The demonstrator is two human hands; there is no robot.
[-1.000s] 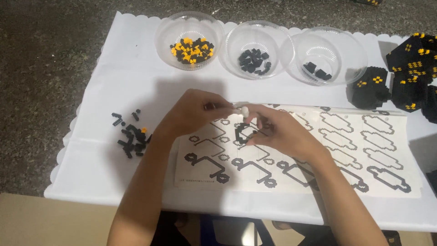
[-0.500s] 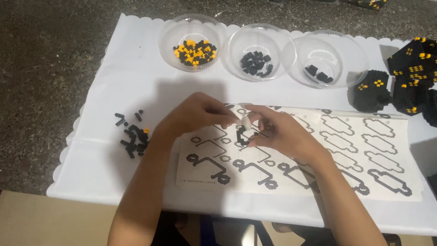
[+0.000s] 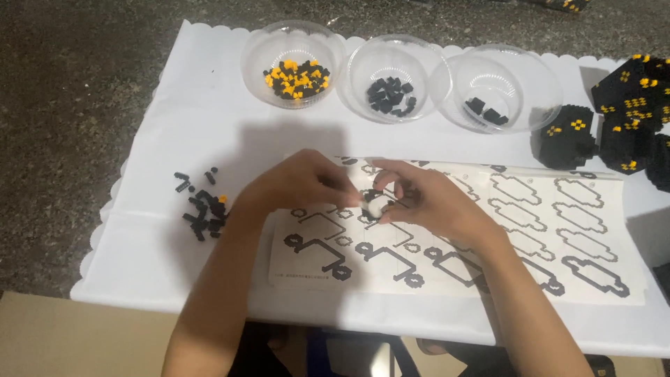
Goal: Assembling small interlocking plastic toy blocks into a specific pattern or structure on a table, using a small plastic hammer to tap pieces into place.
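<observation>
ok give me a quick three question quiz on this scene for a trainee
1. True or false: both hands meet over the printed sheet.
2. Which bowl holds yellow and black pieces? A left bowl, B middle bowl, C right bowl
3. Where do the loose pieces lie?

Key: 1 true: left hand and right hand pinch a small block piece there. 2 A. 3 On the white cloth, beside the left hand.
</observation>
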